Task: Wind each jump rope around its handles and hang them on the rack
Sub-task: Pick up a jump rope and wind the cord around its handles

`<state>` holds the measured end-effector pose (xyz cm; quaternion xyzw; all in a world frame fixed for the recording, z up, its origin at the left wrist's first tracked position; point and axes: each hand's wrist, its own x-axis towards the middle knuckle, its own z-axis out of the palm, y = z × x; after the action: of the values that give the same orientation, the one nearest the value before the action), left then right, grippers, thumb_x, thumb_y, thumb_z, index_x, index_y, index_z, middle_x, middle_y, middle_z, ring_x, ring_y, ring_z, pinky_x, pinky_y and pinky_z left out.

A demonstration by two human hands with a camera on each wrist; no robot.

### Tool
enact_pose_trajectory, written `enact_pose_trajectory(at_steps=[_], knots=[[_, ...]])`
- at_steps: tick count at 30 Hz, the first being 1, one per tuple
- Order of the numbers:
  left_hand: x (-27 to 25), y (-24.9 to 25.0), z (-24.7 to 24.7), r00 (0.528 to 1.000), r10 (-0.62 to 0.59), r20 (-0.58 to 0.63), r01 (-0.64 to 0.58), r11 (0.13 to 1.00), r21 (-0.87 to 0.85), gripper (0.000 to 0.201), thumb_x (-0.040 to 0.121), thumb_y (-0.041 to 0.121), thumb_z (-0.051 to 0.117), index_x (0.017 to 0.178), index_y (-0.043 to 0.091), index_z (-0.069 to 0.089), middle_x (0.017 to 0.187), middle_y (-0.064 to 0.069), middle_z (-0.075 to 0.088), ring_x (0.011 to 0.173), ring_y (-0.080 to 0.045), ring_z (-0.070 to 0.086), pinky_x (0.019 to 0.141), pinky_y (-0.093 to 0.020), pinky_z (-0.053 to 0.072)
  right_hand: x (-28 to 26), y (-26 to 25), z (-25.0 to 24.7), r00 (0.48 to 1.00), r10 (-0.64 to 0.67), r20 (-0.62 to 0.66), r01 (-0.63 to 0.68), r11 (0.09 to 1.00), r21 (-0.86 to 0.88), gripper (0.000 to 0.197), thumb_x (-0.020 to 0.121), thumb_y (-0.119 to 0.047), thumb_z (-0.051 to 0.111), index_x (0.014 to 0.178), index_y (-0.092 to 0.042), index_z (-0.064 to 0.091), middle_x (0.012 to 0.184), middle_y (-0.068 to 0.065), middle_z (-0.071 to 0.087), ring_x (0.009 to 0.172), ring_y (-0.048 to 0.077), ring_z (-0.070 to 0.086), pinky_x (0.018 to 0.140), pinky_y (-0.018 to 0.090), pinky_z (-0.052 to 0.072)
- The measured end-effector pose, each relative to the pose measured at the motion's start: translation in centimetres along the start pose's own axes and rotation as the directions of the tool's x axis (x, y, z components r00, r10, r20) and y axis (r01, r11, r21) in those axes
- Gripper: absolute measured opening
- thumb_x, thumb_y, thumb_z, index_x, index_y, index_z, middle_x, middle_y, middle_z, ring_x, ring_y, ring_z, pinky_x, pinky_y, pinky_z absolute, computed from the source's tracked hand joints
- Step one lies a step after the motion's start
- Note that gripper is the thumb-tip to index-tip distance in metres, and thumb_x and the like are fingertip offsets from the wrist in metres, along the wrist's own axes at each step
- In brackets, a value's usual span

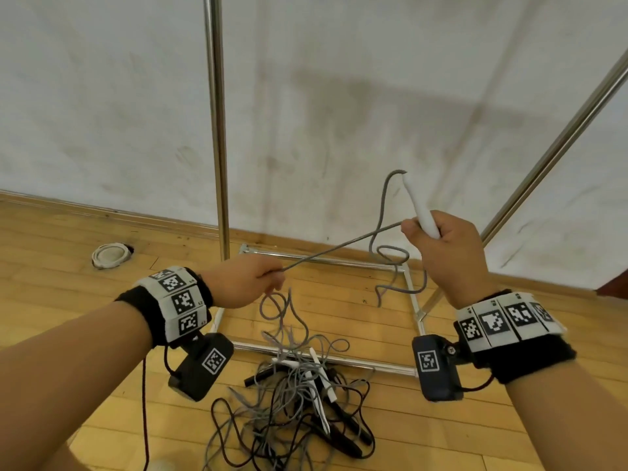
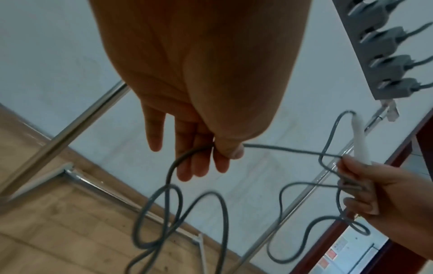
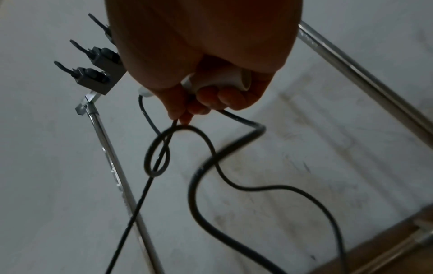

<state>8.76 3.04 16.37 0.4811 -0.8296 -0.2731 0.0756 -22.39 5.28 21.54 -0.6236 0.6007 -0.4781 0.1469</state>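
While the right hand (image 1: 445,253) curls its fingers round a white handle (image 1: 421,209), the left hand (image 1: 244,283) pinches the grey rope (image 1: 326,254) between thumb and fingertips, the stretch between them fairly taut. By my reading the winding of this rope has barely begun: loose loops hang below both hands, and no turns show on the handle. A tangled pile of ropes (image 1: 299,402), grey and black, lies on the floor by the rack (image 1: 217,130), so most of the task looks left. Only the wrist views show the hooks (image 2: 384,55) up on the rack, all bare where visible; only the head view shows the pile.
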Motion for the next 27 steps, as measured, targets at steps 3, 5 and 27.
enact_pose_trajectory(at_steps=[3,5,27], knots=[[0.1,-0.8,-0.7,0.998,-0.066,0.003,0.066,0.996,0.063,0.032,0.104,0.034,0.039,0.08,0.029,0.06,0.08,0.009,0.064,0.074,-0.004,0.058,0.062,-0.017,0.038,0.1,1.4,-0.3,0.997,0.07,0.045,-0.066,0.995,-0.07,0.027,0.088,-0.03,0.068,0.069,-0.012,0.065,0.052,-0.008,0.046,0.048,0.009,0.038,0.053,0.029,0.034],[0.2,-0.9,-0.9,0.996,-0.089,-0.032,0.092,0.988,0.123,0.035,0.104,0.035,0.04,0.078,0.027,0.062,0.073,0.01,0.06,0.067,-0.002,0.054,0.057,-0.015,0.034,-0.1,1.9,-0.2,0.989,0.114,0.098,-0.101,0.987,-0.127,0.018,0.087,-0.025,0.068,0.069,-0.022,0.069,0.061,-0.008,0.058,0.052,0.009,0.048,0.055,0.026,0.039],[-0.4,3.8,-1.6,0.986,0.152,-0.076,-0.157,0.986,-0.063,0.03,0.101,0.042,0.044,0.081,0.028,0.062,0.071,0.006,0.066,0.064,0.001,0.062,0.056,-0.014,0.044,-2.5,-3.8,4.4,0.91,-0.159,0.383,0.225,0.965,-0.136,0.031,0.095,-0.04,0.056,0.078,-0.015,0.058,0.063,-0.003,0.051,0.057,0.014,0.046,0.054,0.03,0.035]])
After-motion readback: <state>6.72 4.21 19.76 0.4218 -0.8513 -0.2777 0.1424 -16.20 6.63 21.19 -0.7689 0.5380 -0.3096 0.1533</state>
